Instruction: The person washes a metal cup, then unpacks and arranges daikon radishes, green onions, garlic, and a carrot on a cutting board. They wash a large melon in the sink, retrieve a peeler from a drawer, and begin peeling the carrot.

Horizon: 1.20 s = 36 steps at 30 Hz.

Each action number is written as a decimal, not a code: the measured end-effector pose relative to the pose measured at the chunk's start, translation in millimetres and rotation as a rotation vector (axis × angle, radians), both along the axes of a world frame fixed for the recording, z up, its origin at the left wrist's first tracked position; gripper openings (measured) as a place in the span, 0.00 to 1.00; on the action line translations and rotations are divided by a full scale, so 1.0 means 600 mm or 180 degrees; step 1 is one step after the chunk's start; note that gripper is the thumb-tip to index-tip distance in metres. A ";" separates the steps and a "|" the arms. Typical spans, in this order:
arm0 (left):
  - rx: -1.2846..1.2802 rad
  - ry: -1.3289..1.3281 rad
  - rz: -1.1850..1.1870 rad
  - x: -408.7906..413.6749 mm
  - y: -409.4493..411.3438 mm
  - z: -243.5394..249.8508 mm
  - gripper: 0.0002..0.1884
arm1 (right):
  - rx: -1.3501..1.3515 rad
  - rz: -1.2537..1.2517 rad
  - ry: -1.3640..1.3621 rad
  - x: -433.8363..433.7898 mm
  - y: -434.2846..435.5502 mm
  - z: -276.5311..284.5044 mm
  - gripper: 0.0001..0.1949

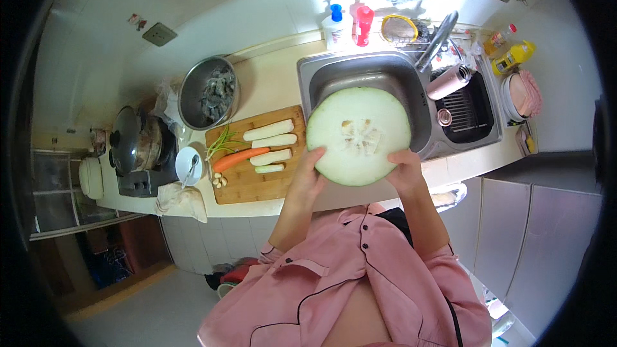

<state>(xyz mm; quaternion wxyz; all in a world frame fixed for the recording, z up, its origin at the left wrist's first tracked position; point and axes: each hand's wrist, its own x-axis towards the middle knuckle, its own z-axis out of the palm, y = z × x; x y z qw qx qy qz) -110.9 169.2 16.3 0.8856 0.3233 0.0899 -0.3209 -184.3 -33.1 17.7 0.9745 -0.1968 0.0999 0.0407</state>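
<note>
Between my two hands is a large cut piece of winter melon [332, 111], its pale round face and seedy core turned up toward me. My left hand [308, 172] grips its lower left rim, thumb on the cut face. At the lower right rim, my right hand [406, 169] holds it the same way. The melon is over the front part of the stainless steel sink basin [371, 70] and hides much of it. To the left lies a wooden cutting board [250, 188] with peeled white vegetable pieces [268, 130], a carrot [240, 159], green scallions [224, 143] and garlic cloves [219, 180].
A steel pot [185, 101] of shrimp stands behind the board. Left are a white bowl [181, 166] with a spoon and a lidded pan [130, 140] on the stove. The faucet [437, 41] and a pink thermos [446, 83] are at the right; pump bottle [333, 29] stands behind the sink.
</note>
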 end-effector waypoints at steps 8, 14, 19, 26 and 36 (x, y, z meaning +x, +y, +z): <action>0.0267 -0.0094 -0.0092 0.005 -0.026 0.007 0.38 | 0.0110 -0.0127 -0.0158 -0.002 -0.011 -0.011 0.35; 0.0272 -0.0276 -0.0472 0.043 -0.035 0.024 0.33 | -0.0694 -0.0129 0.0237 0.009 -0.043 0.009 0.34; 0.1248 -0.0743 -0.0426 0.066 -0.071 0.044 0.33 | -0.1826 -0.0043 0.0575 0.048 -0.063 0.032 0.28; 0.1002 -0.0508 -0.0257 0.074 -0.097 0.026 0.32 | -0.1654 -0.0308 0.0806 0.076 -0.060 0.008 0.25; 0.1289 -0.0695 -0.0186 0.082 -0.100 0.017 0.32 | -0.1842 -0.0492 0.0769 0.083 -0.049 -0.018 0.22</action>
